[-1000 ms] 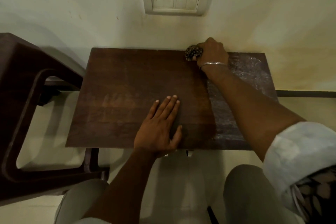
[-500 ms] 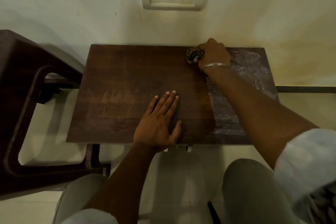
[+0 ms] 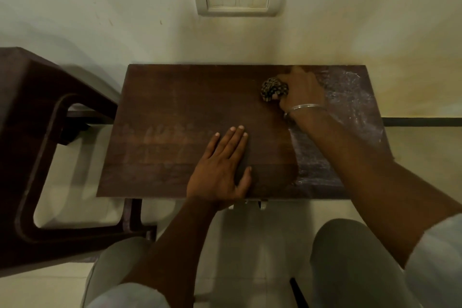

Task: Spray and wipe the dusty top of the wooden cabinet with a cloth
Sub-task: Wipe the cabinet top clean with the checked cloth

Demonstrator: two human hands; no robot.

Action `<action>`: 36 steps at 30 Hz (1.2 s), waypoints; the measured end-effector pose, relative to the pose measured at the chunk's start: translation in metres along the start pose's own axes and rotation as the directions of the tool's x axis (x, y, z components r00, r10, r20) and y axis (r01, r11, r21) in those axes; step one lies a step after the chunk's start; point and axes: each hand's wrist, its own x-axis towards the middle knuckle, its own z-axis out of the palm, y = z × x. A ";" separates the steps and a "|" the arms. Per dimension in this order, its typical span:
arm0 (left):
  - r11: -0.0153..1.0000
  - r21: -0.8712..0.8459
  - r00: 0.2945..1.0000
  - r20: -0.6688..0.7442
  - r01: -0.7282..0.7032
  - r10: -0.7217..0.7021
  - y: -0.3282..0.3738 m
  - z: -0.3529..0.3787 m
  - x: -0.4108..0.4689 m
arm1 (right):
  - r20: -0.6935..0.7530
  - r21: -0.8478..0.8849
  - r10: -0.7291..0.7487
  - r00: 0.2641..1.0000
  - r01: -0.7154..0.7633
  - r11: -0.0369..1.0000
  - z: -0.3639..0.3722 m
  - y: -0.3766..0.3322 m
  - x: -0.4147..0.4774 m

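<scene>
Sliding slightly downward in the upper right of the frame, the right hand [image 3: 303, 90] gripped the bunched cloth [image 3: 273, 89], leaving the cabinet top [image 3: 175, 97] dusty along its right strip, while the left hand [image 3: 220, 170] pressed flat.

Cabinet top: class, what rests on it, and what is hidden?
A flat left hand near the front; a right hand gripping a patterned cloth near the back. That hand covers part of the cloth.
</scene>
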 end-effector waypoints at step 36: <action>1.000 0.030 1.000 -0.002 -0.007 0.007 -0.002 0.000 0.001 | 0.004 -0.022 -0.077 0.997 0.077 0.997 -0.005 0.009 -0.050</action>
